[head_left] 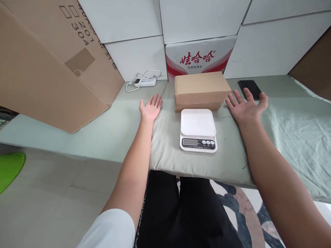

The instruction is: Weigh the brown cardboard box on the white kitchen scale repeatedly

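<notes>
Palm up on the green cloth, my left hand (150, 110) lies with its fingers apart and nothing in it. My right hand (247, 105) also rests palm up, fingers spread and holding nothing. Between the hands stands a white digital kitchen scale (198, 123), its plate bare and its display blank, with three buttons along the front. Just behind the scale is a closed brown cardboard box (200, 84). The fingertips of my right hand are close to the box's right end; I cannot tell whether they touch it. A flat black object like a phone (250, 89) lies behind my right hand.
A white power strip or adapter (145, 82) with a coiled cable lies at the back left. Large cardboard carton (59, 69) stands on the left. A white-and-red water carton (199, 57) and stacked white boxes (131, 20) line the back. A green plastic piece (11, 168) shows at lower left.
</notes>
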Motion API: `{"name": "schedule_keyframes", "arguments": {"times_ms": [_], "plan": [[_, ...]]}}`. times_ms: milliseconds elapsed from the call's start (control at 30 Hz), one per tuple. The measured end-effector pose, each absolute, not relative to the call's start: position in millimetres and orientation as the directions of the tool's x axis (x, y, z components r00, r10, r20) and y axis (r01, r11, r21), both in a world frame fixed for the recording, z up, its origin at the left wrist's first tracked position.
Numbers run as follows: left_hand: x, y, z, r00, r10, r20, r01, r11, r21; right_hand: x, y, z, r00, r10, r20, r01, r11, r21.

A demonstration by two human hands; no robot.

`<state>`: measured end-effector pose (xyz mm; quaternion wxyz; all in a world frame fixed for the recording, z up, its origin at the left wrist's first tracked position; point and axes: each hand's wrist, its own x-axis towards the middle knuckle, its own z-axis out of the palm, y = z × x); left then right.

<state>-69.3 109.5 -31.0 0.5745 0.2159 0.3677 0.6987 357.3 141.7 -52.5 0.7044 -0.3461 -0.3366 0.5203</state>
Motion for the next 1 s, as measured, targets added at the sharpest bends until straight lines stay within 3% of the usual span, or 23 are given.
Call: {"name": "schedule_keyframes", "arguments": {"times_ms": [133,367,600,833,1000], "plan": [[-72,117,-33,-0.179,0.959,-0.221,-0.693,0.037,0.720,365,148,-54,0.243,0.970,0.003,-0.601,0.153,-0.784],[-76,118,-30,-0.136,0.958,-0.253,-0.749,0.068,0.659,351,135,-33,0.251,0.948,-0.197,-0.765,0.070,-0.640],[-80,120,-29,-0.116,0.948,-0.297,-0.855,0.057,0.515,358,131,-26,0.088,0.959,-0.269,-0.930,-0.018,-0.367],[-82,122,-32,-0.137,0.951,-0.276,-0.899,-0.003,0.438,354,128,-20,0.067,0.967,-0.246,-0.855,-0.071,-0.514],[-82,124,-35,-0.188,0.952,-0.241,-0.908,-0.076,0.412,355,129,-19,0.037,0.970,-0.239,-0.838,-0.100,-0.537]]}}
